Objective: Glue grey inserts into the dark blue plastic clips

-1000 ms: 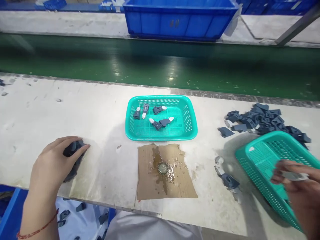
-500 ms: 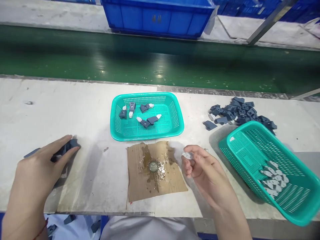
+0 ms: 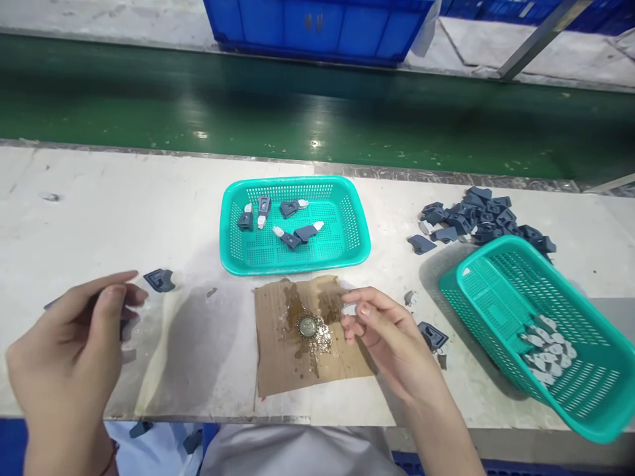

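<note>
My left hand (image 3: 74,344) is over the left part of the table, fingers curled around a dark grey piece mostly hidden behind them. Just beyond its fingertips lies a dark grey part (image 3: 159,280). Between the thumb and fingers of my right hand (image 3: 391,337) is a small white piece (image 3: 350,309), held at the right edge of the cardboard (image 3: 278,370). A round metal cap (image 3: 307,326) sits in wet, shiny liquid on that cardboard. Behind it, a green basket (image 3: 295,263) contains several grey parts with white tips.
A second green basket (image 3: 476,324) at the right holds several white pieces (image 3: 550,354). Behind it is a pile of dark grey parts (image 3: 489,215). Another grey part (image 3: 432,336) lies beside my right forearm. A green belt (image 3: 248,106) and blue crate (image 3: 317,30) are farther back.
My left hand has opened away from one grey part, which now lies on the table. My right hand has moved slightly left with the white piece, uncovering a grey part at its right.
</note>
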A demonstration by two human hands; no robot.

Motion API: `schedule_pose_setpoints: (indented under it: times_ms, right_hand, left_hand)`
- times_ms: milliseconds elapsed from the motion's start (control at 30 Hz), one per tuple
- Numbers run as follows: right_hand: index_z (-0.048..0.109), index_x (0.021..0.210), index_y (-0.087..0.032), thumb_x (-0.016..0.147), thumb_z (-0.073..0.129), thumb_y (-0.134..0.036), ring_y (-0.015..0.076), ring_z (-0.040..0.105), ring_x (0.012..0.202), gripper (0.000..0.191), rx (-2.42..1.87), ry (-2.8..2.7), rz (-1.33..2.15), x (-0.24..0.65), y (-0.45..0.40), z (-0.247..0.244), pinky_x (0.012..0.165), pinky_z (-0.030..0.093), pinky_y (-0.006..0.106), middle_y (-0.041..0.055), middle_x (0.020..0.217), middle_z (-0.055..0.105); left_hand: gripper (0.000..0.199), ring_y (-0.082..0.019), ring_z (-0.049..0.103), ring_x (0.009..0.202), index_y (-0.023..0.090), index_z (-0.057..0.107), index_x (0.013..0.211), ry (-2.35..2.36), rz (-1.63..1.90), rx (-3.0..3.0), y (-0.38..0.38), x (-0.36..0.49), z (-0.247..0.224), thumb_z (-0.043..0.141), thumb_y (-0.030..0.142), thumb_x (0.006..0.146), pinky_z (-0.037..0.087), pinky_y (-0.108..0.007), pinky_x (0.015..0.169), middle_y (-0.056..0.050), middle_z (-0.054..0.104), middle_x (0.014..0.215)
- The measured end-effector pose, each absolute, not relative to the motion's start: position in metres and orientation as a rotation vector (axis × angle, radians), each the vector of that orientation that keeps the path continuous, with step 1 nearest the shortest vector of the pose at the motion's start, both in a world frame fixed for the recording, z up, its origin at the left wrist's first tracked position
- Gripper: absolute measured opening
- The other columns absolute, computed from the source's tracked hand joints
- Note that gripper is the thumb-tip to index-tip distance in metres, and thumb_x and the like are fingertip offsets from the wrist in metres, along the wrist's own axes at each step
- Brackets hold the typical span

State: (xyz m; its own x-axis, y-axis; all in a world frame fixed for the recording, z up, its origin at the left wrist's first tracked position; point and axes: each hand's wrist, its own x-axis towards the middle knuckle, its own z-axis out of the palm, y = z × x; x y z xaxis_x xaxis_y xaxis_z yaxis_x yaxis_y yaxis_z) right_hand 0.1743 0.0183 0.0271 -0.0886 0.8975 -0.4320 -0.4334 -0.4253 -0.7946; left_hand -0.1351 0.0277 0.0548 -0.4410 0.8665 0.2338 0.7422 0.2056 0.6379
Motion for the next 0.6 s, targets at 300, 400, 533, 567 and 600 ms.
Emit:
schedule_pose_setpoints:
  times_ms: [300,400,533,567,600]
  right_hand:
    - [0.082,0.104,-0.032,0.085,0.084,-0.033,0.0126,0.076,0.078,0.019,-1.116,-0.789,1.651,0.17,0.015,0.021,0.075,0.062,0.022,0.0005,0.091,0.081]
    - [0.083,0.103,-0.032,0.084,0.085,-0.032,0.014,0.079,0.083,0.019,-1.154,-0.786,1.665,0.169,0.014,0.019,0.078,0.062,0.021,0.0013,0.093,0.082]
    - [0.083,0.089,-0.03,0.082,0.086,-0.03,0.0111,0.078,0.083,0.008,-1.143,-0.757,1.636,0.168,0.016,0.018,0.076,0.059,0.015,-0.0001,0.087,0.083]
    - [0.082,0.086,-0.029,0.082,0.087,-0.03,0.0101,0.078,0.083,0.006,-1.136,-0.756,1.625,0.168,0.017,0.018,0.076,0.058,0.013,-0.0003,0.087,0.083]
    - [0.081,0.086,-0.029,0.082,0.087,-0.03,0.0094,0.078,0.083,0.006,-1.131,-0.755,1.619,0.168,0.017,0.018,0.075,0.057,0.012,-0.0004,0.087,0.083]
  left_hand:
    - [0.034,-0.021,0.062,0.085,0.028,0.074,0.114,1.579,0.848,1.166,0.004,-0.078,0.049,0.052,0.05,0.1,0.046,-0.032,0.08,-0.003,0.069,0.093]
    - [0.043,-0.024,0.065,0.106,0.033,0.063,0.139,1.464,0.724,1.155,-0.003,-0.073,0.041,0.049,0.049,0.102,0.047,-0.035,0.098,-0.005,0.07,0.116]
    - [0.05,-0.024,0.068,0.111,0.035,0.059,0.144,1.37,0.687,1.144,-0.002,-0.071,0.034,0.065,0.047,0.096,0.052,-0.033,0.099,-0.006,0.072,0.124]
    - [0.049,-0.025,0.071,0.106,0.032,0.064,0.139,1.364,0.688,1.122,0.0,-0.07,0.034,0.07,0.047,0.092,0.055,-0.032,0.094,-0.006,0.074,0.119]
    - [0.046,-0.025,0.072,0.101,0.03,0.069,0.131,1.374,0.687,1.094,0.002,-0.068,0.034,0.075,0.047,0.088,0.057,-0.03,0.088,-0.006,0.077,0.112]
